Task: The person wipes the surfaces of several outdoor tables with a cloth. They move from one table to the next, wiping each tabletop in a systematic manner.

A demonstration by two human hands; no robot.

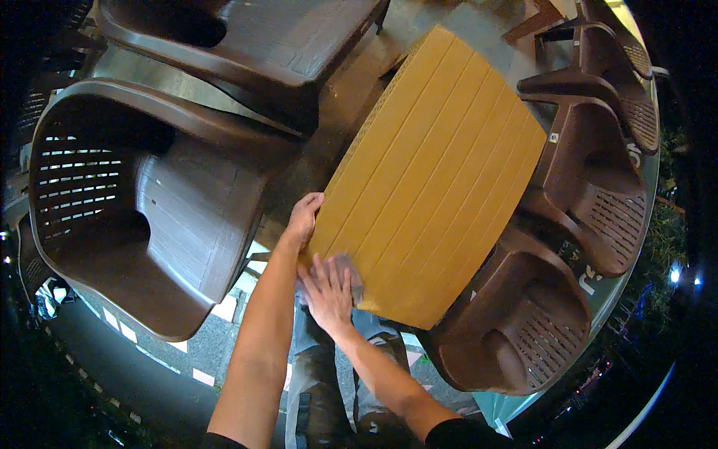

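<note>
A long yellow-brown plastic table (432, 168) with a grooved, plank-like top stretches away before me. On its near left corner my right hand (331, 292) lies flat, fingers spread, pressing a thin greyish cloth (349, 275) against the surface. The cloth is partly hidden under my palm and looks blurred. My left hand (305, 216) grips the table's left edge, a little farther up. Its fingertips curl over the rim, and part of the grip is hidden by the hand itself.
A brown plastic armchair (190, 207) stands close on the left, with another brown chair (280, 39) beyond it. Several brown chairs line the right side, the nearest one (477, 337) against the table. Behind them runs a green banner (606, 297) bearing writing. Paving (207, 348) shows below.
</note>
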